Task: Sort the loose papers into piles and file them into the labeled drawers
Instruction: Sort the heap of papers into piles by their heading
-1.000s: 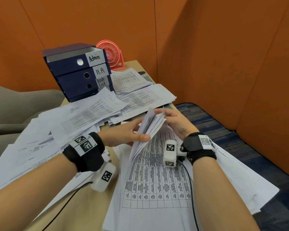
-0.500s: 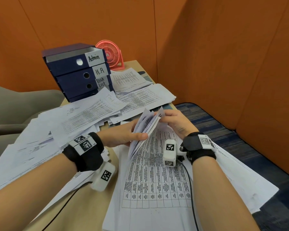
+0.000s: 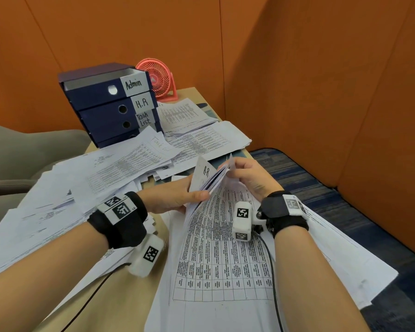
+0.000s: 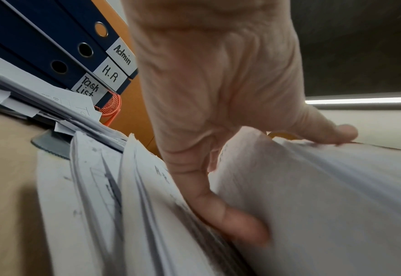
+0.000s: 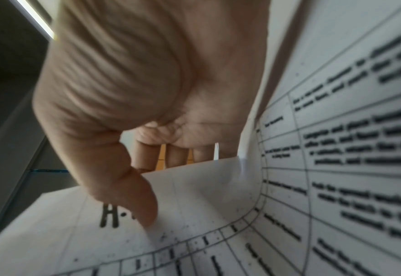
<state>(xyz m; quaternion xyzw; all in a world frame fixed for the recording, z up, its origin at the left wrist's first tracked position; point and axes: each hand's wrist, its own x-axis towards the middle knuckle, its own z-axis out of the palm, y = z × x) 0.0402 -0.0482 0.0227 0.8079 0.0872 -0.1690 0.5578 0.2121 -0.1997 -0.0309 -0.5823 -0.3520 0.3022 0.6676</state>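
Far left of the head view, loose papers (image 3: 58,200) sprawl across the tan table (image 3: 120,295), spilling toward the lower left corner. Upper left of centre, the navy drawers (image 3: 98,109) stand stacked, their labels reading Admin, H.R and Task List from the top down; the top drawer juts out a little. Just right of them, against the orange wall (image 3: 321,68), a pink desk fan (image 3: 157,77) stands upright at the table's back edge. Below the fan, more printed sheets (image 3: 197,137) lie overlapped in piles.

Now the middle of the frame: the left hand (image 3: 175,197) grips a fanned bundle of papers (image 3: 207,180) held up on edge, thumb pressed along the near face. The left wrist view shows the fingers (image 4: 230,220) tucked between sheets, separating them. The sheet facing the camera carries handwritten "H.R" at its top.

To the right, the right hand (image 3: 247,176) pinches the bundle's upper corner; the right wrist view shows its thumb (image 5: 145,205) pressing down on a sheet marked "H.", fingers curled behind.

Beneath both hands a large gridded sheet (image 3: 223,259) runs toward the bottom edge. Lower right, more white pages (image 3: 345,271) overhang the table above blue carpet (image 3: 345,188).
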